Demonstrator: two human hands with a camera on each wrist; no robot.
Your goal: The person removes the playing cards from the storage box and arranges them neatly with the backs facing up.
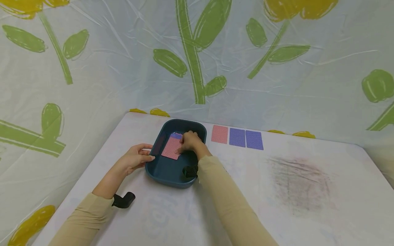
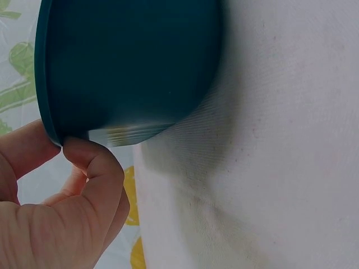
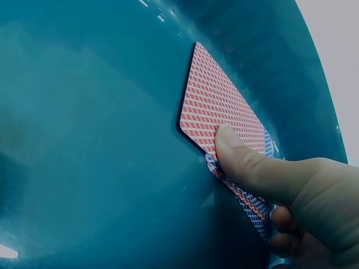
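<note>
A dark teal plastic basin (image 1: 168, 174) stands on the table with playing cards inside. My left hand (image 1: 135, 159) pinches its left rim between thumb and fingers, as the left wrist view shows at the basin's edge (image 2: 47, 84). Inside the basin, my right hand (image 1: 190, 140) pinches a red-backed playing card (image 3: 219, 101), thumb on top and other fingers curled beneath. Blue-backed cards (image 3: 255, 221) show under and beside that red one, partly hidden by the hand. How many cards it holds I cannot tell.
Right of the basin, near the table's back edge, lie a red-backed card (image 1: 219, 134) and two blue-backed cards (image 1: 237, 137) in a row. A dark smudge (image 1: 300, 184) marks the white table cover at right. A flowered sheet (image 1: 123, 68) hangs behind.
</note>
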